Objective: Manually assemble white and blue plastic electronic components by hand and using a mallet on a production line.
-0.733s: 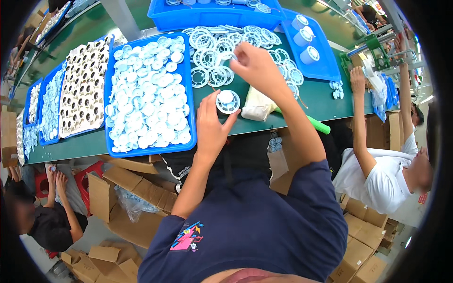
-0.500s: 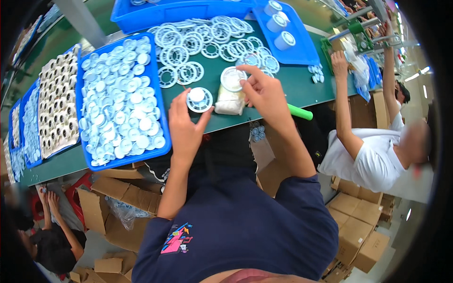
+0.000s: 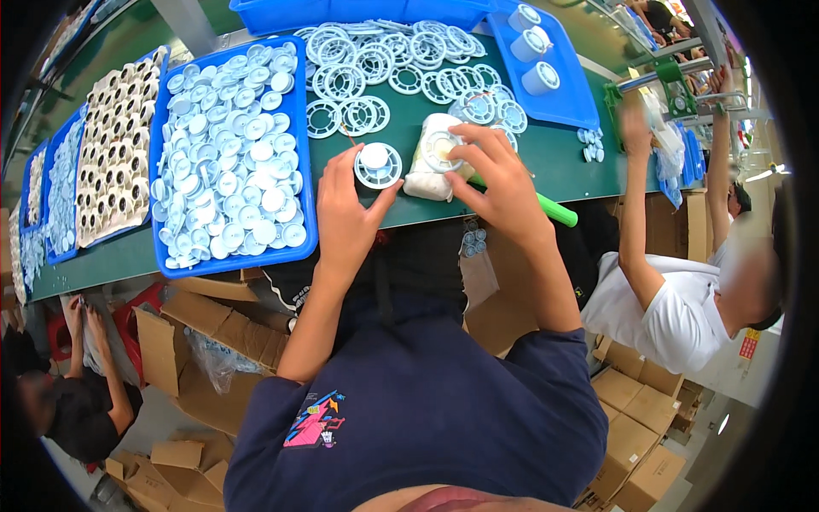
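My left hand (image 3: 348, 209) is closed round the edge of a light-blue spoked disc (image 3: 391, 176) with a round white cap (image 3: 374, 155) at its centre. My right hand (image 3: 505, 186) pinches a pale spoked ring (image 3: 442, 151) between thumb and fingers. That ring lies over a whitish wrapped block (image 3: 428, 184) on the green table; whether it touches the block I cannot tell. Beyond both hands spread many loose light-blue rings (image 3: 373, 65). Left of my left hand stands a blue tray (image 3: 312, 171) heaped with small light-blue round caps (image 3: 229, 162).
A bright green handle (image 3: 557, 209) sticks out by the table edge. At the back right, a blue tray (image 3: 570, 104) carries several white cups (image 3: 541, 78). Small caps (image 3: 590, 145) lie beside it. A co-worker (image 3: 661, 282) works at the right; open cardboard boxes (image 3: 200, 367) stand below.
My right hand has brought its ring lower over the wrapped block, with the fingers more spread. My left hand keeps its disc. The whole view has shifted slightly.
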### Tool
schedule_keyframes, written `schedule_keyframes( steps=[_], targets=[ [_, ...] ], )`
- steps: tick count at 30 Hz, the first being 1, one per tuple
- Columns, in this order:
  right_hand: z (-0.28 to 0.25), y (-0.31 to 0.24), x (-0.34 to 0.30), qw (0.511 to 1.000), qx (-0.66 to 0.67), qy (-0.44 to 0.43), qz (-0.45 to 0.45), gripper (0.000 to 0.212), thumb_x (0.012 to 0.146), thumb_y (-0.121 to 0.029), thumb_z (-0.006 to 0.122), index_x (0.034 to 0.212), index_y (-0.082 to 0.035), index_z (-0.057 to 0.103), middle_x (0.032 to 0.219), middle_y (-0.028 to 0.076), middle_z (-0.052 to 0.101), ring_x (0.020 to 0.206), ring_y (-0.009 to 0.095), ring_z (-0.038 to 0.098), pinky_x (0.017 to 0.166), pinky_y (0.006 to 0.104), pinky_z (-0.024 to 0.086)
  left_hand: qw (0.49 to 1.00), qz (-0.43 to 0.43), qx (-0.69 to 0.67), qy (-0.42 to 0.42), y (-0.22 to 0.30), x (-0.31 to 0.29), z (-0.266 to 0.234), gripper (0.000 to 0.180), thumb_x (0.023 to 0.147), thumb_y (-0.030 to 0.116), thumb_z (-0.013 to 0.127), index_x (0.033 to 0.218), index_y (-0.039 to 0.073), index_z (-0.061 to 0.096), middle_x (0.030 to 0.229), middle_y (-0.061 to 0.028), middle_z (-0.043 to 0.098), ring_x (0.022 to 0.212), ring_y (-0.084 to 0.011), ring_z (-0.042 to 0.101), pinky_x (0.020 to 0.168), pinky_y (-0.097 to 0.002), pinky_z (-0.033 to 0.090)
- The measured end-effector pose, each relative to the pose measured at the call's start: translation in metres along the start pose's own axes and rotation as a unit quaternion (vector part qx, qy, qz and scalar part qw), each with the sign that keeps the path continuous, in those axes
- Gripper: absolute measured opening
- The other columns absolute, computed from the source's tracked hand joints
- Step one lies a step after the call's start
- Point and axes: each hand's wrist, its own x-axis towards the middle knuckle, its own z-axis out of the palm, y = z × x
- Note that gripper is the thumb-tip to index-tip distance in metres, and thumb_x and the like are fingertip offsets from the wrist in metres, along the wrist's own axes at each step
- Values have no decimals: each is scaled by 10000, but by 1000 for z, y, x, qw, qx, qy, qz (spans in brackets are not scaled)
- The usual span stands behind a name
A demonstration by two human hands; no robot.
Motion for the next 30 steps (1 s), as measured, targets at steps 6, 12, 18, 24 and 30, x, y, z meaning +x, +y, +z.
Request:
schedule_keyframes(
  steps=[6, 12, 18, 24, 30],
  targets=[
    [13, -2, 22, 998, -22, 47, -32, 310, 827, -152, 793, 1049, -21, 621, 1252, 163, 633, 1119, 365, 603, 931, 442, 523, 1000, -1, -12, 3, 1, 1, 0, 620, 806, 204, 883, 1310, 7, 580, 1251, -177, 643, 1138, -379, 625, 954, -448, 482],
    [49, -50, 48, 994, 34, 106, -11, 538, 841, -224, 844, 1283, 9, 647, 1205, 175, 679, 1129, 354, 644, 953, 424, 527, 999, 17, 31, 23, -1, -1, 3, 588, 753, 142, 885, 1241, 9, 586, 1200, -169, 643, 1148, -391, 591, 967, -479, 461],
    [69, -50, 34, 997, 42, 61, 6, 473, 830, -223, 817, 1188, 48, 668, 1131, 182, 665, 1049, 357, 626, 902, 442, 528, 999, 17, 16, 42, 0, 0, 7, 561, 723, 114, 876, 1190, 0, 587, 1165, -198, 631, 1138, -423, 572, 977, -491, 465],
    [77, -53, 30, 993, 46, 102, 23, 496, 804, -216, 841, 1177, 65, 673, 1112, 187, 660, 1014, 364, 636, 867, 448, 536, 999, 11, 26, 46, -1, 0, 6, 547, 719, 124, 880, 1181, 24, 604, 1172, -146, 655, 1137, -366, 597, 989, -454, 457],
    [77, -55, 26, 993, 11, 116, 10, 501, 787, -206, 853, 1168, 67, 677, 1110, 187, 670, 987, 364, 645, 854, 444, 544, 999, 13, 22, 36, 0, -1, 5, 596, 730, 161, 897, 1213, -6, 590, 1157, -206, 637, 1129, -413, 594, 979, -485, 463]
  ],
)
